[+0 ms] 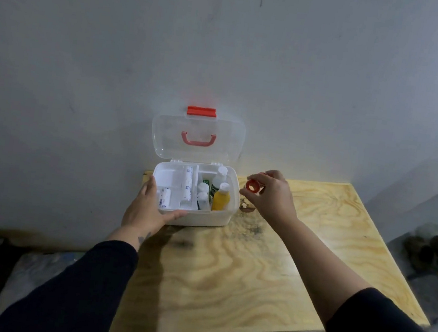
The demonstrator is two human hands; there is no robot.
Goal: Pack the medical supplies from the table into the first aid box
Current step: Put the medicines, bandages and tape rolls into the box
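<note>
Plywood, pale and swirled with grain, is forming the tabletop (268, 268), which is standing against a grey wall (227, 42). At its far left corner a white first aid box (223, 213) is sitting with its clear lid (197, 139) standing open against the wall, a red handle and a red latch showing on the lid. A left hand (149, 204) is resting flat against the box's near left corner, its fingers released and spread along the rim, gripping nothing. A right hand (272, 195) is hovering just beside the box's right wall, its fingers pinching a small red roll of tape (253, 187) above the tabletop, apart from the box. Inside the box, a white tray on the left is holding a long white wrapped bandage roll (187, 185) lying lengthwise and a shorter roll (165, 198) near the front left. In the right compartment an orange bottle (221, 199) with a white cap is standing upright at the front, a clear bottle (220, 175) with a white cap is standing behind it, and two small white bottles (202, 194) are standing just beside them. A small brown object, too blurred to identify, is lying on the tabletop below the right hand.
</note>
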